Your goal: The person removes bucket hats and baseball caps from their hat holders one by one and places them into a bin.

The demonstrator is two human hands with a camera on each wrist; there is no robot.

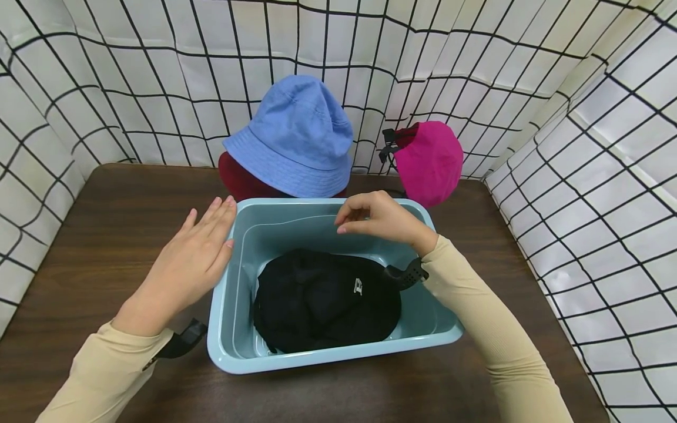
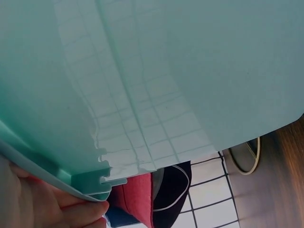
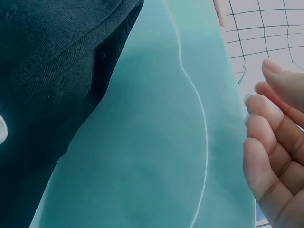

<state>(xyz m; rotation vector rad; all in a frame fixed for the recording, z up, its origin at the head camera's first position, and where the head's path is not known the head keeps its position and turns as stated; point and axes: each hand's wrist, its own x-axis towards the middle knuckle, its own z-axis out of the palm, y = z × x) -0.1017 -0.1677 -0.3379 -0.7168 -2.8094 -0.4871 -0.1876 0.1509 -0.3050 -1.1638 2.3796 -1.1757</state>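
A pale blue plastic basin (image 1: 338, 357) stands on the table, and a black cap (image 1: 317, 305) with a small white logo lies inside it. My left hand (image 1: 187, 258) is at the basin's left rim, fingers straight and pointing away from me. In the left wrist view, its fingertips (image 2: 92, 209) are right at the rim's corner. Over the far right part of the basin hovers my right hand (image 1: 378, 218), fingers loosely bent and holding nothing. The right wrist view shows the cap's dark fabric (image 3: 52, 66) below and to the side of that hand.
Behind the basin, a light blue bucket hat (image 1: 298, 132) sits on top of a dark red hat (image 1: 236, 178). To its right is a bright pink cap (image 1: 431, 161) with a black strap. White cloth walls with a black grid (image 1: 174, 76) border the brown wooden table (image 1: 127, 217).
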